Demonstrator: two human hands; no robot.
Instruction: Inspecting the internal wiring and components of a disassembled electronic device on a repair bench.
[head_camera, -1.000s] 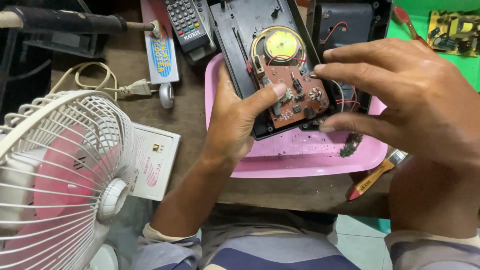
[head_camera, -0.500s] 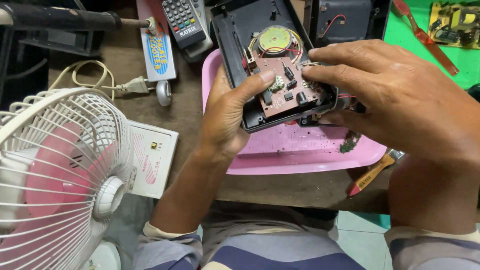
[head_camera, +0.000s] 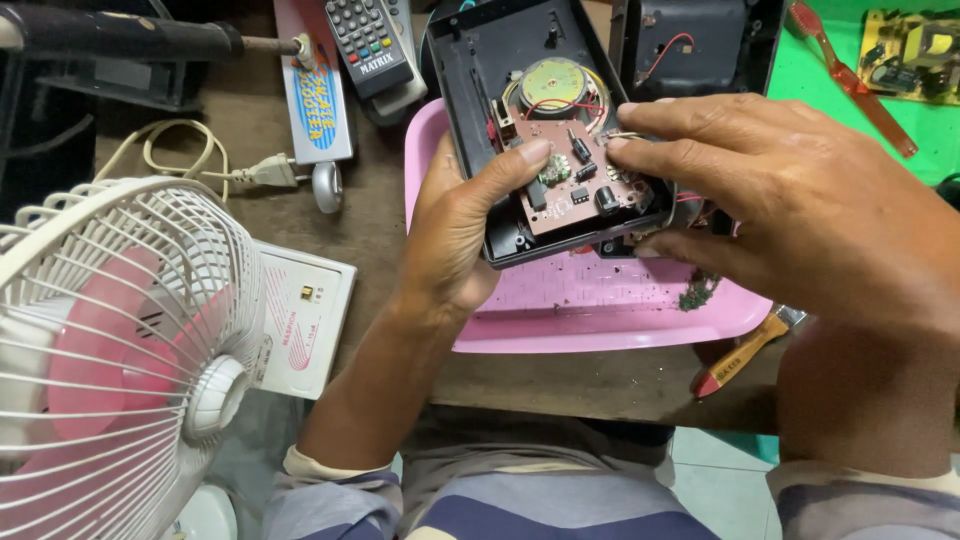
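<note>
My left hand (head_camera: 460, 225) grips the lower left corner of an opened black device case (head_camera: 510, 60), thumb resting on its brown circuit board (head_camera: 575, 195). Inside the case a round yellow-centred speaker (head_camera: 553, 83) with red wires sits above the board. My right hand (head_camera: 790, 200) lies over the right side of the case, its fingertips pinching a thin metal part at the board's upper right edge. The case is held over a pink tray (head_camera: 600, 310).
A white fan with pink blades (head_camera: 120, 350) stands at the left, with a white box (head_camera: 305, 315) beside it. A remote control (head_camera: 370, 40), a plug and cord (head_camera: 260, 172), a soldering iron (head_camera: 130, 38), a small brush (head_camera: 745, 350) and a green mat (head_camera: 900, 110) surround the tray.
The case has tilted and shifted slightly left over the tray. My right fingers slid up from the case's lower right edge to the board's upper right edge.
</note>
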